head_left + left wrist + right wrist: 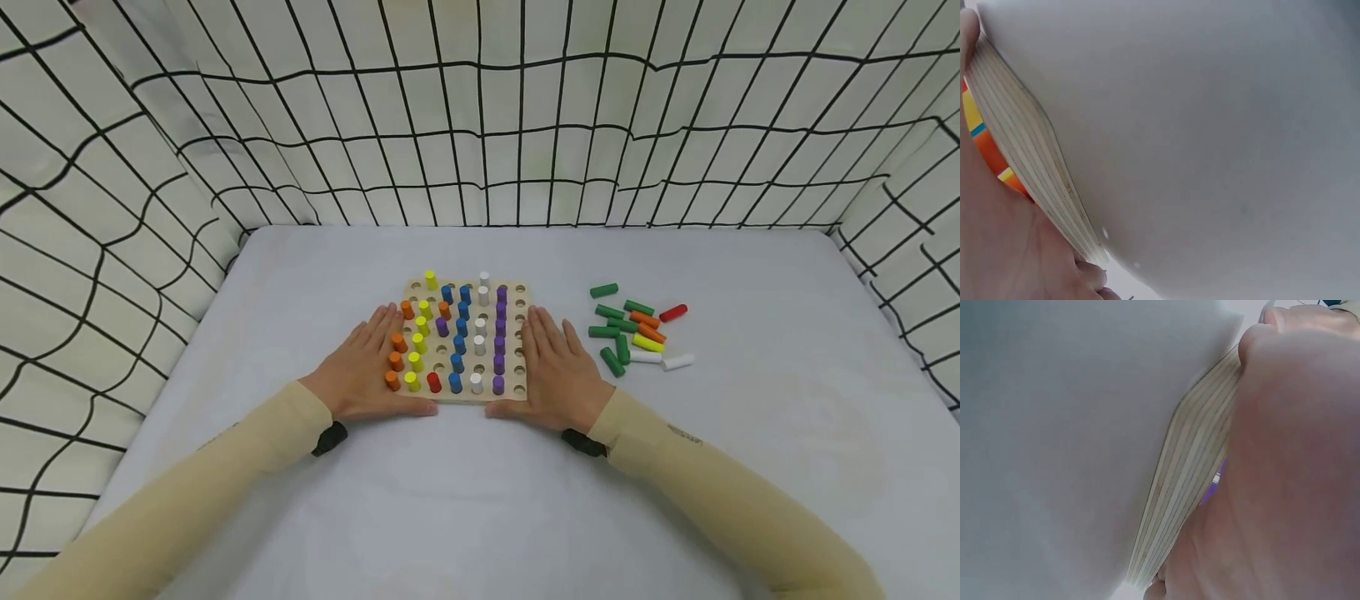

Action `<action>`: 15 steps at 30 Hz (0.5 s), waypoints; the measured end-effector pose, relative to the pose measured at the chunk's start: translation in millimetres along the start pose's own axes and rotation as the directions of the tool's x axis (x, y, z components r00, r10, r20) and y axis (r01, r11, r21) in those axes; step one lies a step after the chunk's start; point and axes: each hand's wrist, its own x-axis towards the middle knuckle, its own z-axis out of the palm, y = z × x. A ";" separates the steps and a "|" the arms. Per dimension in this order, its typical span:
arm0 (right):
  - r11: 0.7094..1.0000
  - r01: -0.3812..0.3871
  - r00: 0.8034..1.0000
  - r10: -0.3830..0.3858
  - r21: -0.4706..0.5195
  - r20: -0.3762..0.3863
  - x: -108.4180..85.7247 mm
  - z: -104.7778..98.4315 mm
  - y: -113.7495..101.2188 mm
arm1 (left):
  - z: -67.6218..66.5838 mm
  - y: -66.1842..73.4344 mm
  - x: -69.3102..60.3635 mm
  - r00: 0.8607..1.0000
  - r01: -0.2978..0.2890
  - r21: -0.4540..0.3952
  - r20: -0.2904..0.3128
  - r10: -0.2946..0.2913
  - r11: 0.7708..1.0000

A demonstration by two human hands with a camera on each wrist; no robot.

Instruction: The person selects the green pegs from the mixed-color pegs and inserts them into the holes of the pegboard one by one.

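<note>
A wooden pegboard (465,401) lies flat on the table, with columns of orange, yellow, blue, white and purple pegs and a red peg (434,382). The left hand (370,367) rests along its left side, fingers straight, thumb along the near edge. On the opposite side the right hand (558,367) lies the same way, its thumb by the near right corner. Both wrist views show the board's layered edge (1035,150) (1191,462) against the palms. Several holes in the rightmost column stand bare.
Right of the board lie loose pegs: several green pegs (603,291), a red one (673,313), orange ones, a yellow peg (647,342) and two white ones (678,362). A white table (480,500) carries everything; black netting (480,129) hangs behind and at both sides.
</note>
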 end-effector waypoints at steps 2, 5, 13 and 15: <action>1.000 0.002 1.000 -0.002 -0.006 -0.004 -1.6 1.0 1.7 | 2.1 2.2 -1.0 1.000 0.002 -0.003 -0.005 -0.002 1.000; 1.000 0.001 1.000 -0.001 -0.012 0.000 -4.9 1.7 5.2 | 5.1 6.7 -2.2 1.000 0.005 -0.008 -0.014 -0.006 1.000; 0.999 0.024 0.999 -0.023 0.023 -0.027 -14.9 3.4 15.6 | 12.1 22.0 -6.6 0.999 0.011 0.002 -0.050 -0.011 1.000; 0.999 0.030 0.999 -0.030 0.020 -0.032 -18.0 4.5 18.3 | 14.2 25.8 -7.9 0.999 0.008 0.008 -0.053 -0.007 1.000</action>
